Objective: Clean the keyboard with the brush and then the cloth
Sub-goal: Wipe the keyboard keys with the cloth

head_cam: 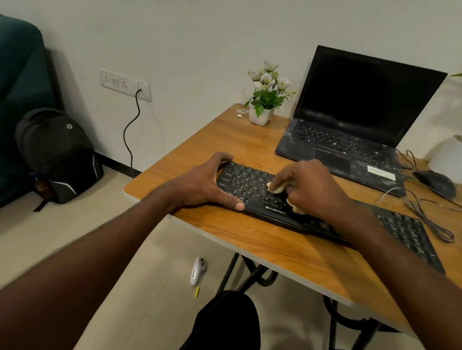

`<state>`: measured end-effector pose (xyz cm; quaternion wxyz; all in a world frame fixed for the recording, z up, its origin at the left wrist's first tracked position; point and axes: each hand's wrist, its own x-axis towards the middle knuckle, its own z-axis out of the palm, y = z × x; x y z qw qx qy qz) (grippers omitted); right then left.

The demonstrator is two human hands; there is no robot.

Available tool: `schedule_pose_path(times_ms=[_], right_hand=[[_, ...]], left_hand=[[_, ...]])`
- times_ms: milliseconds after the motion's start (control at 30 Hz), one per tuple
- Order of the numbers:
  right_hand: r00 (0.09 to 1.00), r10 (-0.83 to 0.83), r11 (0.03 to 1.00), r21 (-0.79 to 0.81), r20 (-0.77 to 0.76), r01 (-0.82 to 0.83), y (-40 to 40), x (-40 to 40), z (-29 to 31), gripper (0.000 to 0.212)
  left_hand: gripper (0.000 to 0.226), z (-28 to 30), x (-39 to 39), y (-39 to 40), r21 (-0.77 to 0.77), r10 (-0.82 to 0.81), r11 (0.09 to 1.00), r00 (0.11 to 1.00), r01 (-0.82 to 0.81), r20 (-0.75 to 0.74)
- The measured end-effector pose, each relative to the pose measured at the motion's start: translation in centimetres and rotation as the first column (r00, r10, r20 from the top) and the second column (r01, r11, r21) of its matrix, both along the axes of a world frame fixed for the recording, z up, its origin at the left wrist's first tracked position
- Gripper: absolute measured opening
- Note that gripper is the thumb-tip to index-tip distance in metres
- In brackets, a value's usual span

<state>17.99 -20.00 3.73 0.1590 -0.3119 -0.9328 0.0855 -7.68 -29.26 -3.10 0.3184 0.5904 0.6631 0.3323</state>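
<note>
A black keyboard (251,188) lies slantwise on the wooden table (246,239). My left hand (206,182) grips its left end, thumb on the near edge and fingers over the far corner. My right hand (311,190) holds a bunched pale yellow cloth (275,189) and presses it onto the keys near the keyboard's middle. A bit of the cloth also peeks out under the palm. No brush shows in the head view.
An open laptop (352,122) stands behind the keyboard, a small flower pot (260,115) to its left. A mouse (434,183) and cables (425,215) lie at the right. On the floor are a backpack (58,154) and a white handheld device (197,271).
</note>
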Motion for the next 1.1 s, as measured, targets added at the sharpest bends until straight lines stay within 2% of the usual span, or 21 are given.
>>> schedule_pose_path(times_ms=[133, 267, 400, 467, 567, 733, 833, 900, 967, 1100], right_hand=[[0.998, -0.051, 0.994, 0.096, -0.031, 0.054, -0.3, -1.9, -0.4, 0.038], [0.998, 0.031, 0.997, 0.066, 0.063, -0.036, -1.2, -1.5, -0.9, 0.040], [0.998, 0.035, 0.999, -0.030, 0.046, -0.034, -0.5, -0.7, 0.3, 0.038], [1.000, -0.002, 1.000, -0.011, 0.010, 0.002, -0.2, -1.0, 0.4, 0.037], [0.998, 0.061, 0.998, 0.024, -0.003, -0.061, -1.0, -1.3, -0.4, 0.036], [0.995, 0.092, 0.992, -0.086, 0.033, -0.089, 0.2, 0.5, 1.1, 0.041], [0.999, 0.046, 0.998, -0.042, 0.002, -0.046, 0.4, 0.3, 1.4, 0.047], [0.999, 0.053, 0.998, -0.027, -0.013, -0.053, 0.0, -0.1, 1.0, 0.039], [0.994, 0.108, 0.993, -0.057, 0.026, -0.106, -0.4, -0.2, 0.7, 0.033], [0.984, 0.133, 0.985, -0.125, 0.121, -0.118, 0.0, 1.2, 2.1, 0.035]], left_hand=[[0.136, 0.0, 0.1, 0.0, 0.003, -0.002, 1.000, 1.000, 0.002, 0.007], [0.137, 0.0, 0.1, 0.0, 0.012, -0.007, 1.000, 1.000, 0.006, 0.019], [0.137, 0.0, 0.1, 0.0, 0.006, -0.010, 1.000, 1.000, 0.010, 0.020], [0.138, 0.0, 0.1, 0.0, 0.003, -0.009, 1.000, 1.000, 0.009, 0.022], [0.139, 0.1, 0.0, 0.0, -0.006, -0.009, 1.000, 1.000, 0.009, 0.016], [0.139, 0.0, 0.0, 0.0, -0.007, -0.008, 1.000, 1.000, 0.008, 0.009], [0.139, 0.0, 0.0, 0.1, -0.010, -0.009, 1.000, 1.000, 0.010, 0.008], [0.138, -0.1, -0.1, 0.1, -0.007, -0.008, 1.000, 1.000, 0.008, 0.015], [0.138, -0.1, 0.0, 0.0, -0.003, -0.005, 1.000, 1.000, 0.005, 0.019], [0.140, 0.1, 0.1, 0.0, -0.018, -0.003, 1.000, 1.000, 0.003, 0.021]])
